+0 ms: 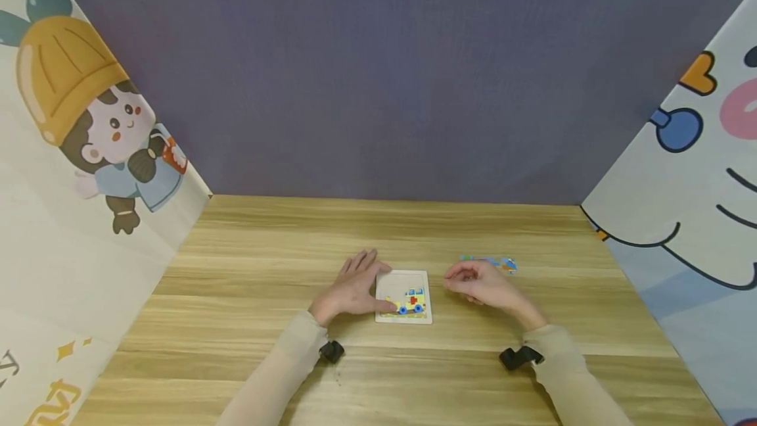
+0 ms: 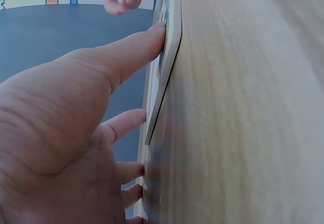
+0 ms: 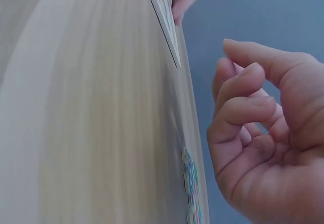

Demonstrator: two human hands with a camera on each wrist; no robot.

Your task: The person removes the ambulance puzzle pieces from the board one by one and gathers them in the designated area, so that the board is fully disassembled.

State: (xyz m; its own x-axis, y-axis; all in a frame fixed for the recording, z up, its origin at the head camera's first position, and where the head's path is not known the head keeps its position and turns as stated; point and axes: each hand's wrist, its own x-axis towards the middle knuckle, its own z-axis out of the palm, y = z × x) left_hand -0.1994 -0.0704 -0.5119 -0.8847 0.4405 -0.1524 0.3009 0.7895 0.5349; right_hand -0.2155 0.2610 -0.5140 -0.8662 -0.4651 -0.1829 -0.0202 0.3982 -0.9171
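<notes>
A white-framed puzzle board (image 1: 402, 279) lies flat on the wooden table. Along its lower part, pieces form a yellow vehicle (image 1: 416, 300) with blue wheels and a red cross; the upper part shows a bare light base. My left hand (image 1: 357, 291) is spread at the board's left side, thumb pressing on the picture and index fingertip by the frame's edge. The other left fingers touch the table. Right of the board, my right hand (image 1: 486, 286) hovers above the table with fingers loosely curled and nothing visible between thumb and index finger.
Colourful loose puzzle pieces (image 1: 507, 264) lie just beyond my right hand, partly hidden by it. A dark grey panel (image 1: 390, 84) rises along the table's far edge. Panels printed with cartoons (image 1: 77, 117) flank both sides.
</notes>
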